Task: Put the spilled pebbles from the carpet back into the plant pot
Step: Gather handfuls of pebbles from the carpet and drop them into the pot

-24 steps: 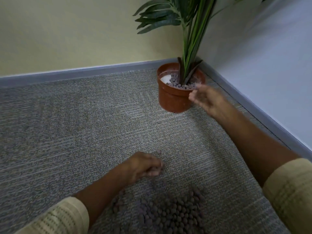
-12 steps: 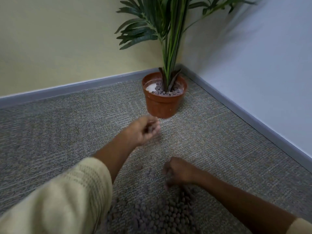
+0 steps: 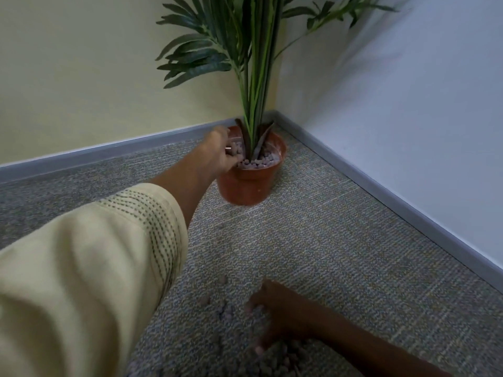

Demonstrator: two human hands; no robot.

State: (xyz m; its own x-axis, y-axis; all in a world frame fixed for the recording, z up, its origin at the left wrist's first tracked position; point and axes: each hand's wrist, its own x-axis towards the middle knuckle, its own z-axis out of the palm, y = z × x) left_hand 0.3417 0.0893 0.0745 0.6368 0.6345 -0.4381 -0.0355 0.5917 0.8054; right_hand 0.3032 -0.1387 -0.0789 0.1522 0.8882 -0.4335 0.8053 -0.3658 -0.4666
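Observation:
An orange plant pot [image 3: 246, 187] stands on the grey carpet [image 3: 340, 240] in the room's corner, with brown pebbles [image 3: 261, 160] around the green plant's [image 3: 253, 66] stems. My left hand [image 3: 219, 151] reaches over the pot's left rim, fingers curled down around pebbles just above those in the pot. Near the bottom edge lies the spilled pebble pile [image 3: 280, 357]. My right hand [image 3: 275, 308] rests on that pile, fingers curled over some of the pebbles. Two loose pebbles [image 3: 223, 280] lie apart on the carpet to its left.
A grey skirting board [image 3: 381, 191] runs along both walls and meets behind the pot. The yellow wall is at the back, the white wall on the right. My cream left sleeve [image 3: 89, 281] hides the carpet at lower left.
My left hand has carried its pebbles from mid-carpet forward to the pot's rim. My right hand stays on the pile, having come back from the pot a second ago. The view has moved closer.

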